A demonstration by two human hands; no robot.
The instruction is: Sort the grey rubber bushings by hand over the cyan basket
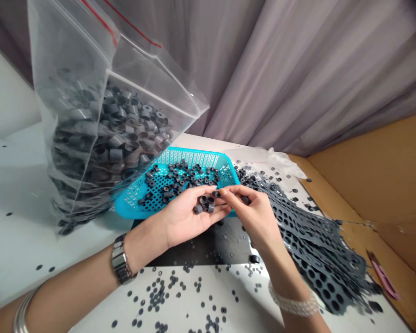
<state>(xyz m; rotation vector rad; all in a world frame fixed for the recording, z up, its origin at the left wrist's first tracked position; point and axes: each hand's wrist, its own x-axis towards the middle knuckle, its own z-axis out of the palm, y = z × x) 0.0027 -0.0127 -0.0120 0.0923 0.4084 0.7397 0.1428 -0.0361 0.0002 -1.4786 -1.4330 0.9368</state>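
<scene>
My left hand (pixel 190 212) lies palm up and cups several small dark grey rubber caps (pixel 204 204) near its fingers. With thumb and forefinger, my right hand (pixel 251 206) pinches one rubber cap (pixel 216 194) at the tips of the left fingers. Another dark piece shows partly under the curled right fingers. Just beyond both hands sits a turquoise plastic basket (pixel 125 211) with many similar caps (pixel 180 178) lying loose in it.
A large clear zip bag (pixel 125 120) full of caps stands at the left. Perforated rubber sheets (pixel 312 240) are piled at the right, near a pink-handled cutter (pixel 383 275). Small black discs (pixel 159 291) litter the white table around a black mat (pixel 208 249).
</scene>
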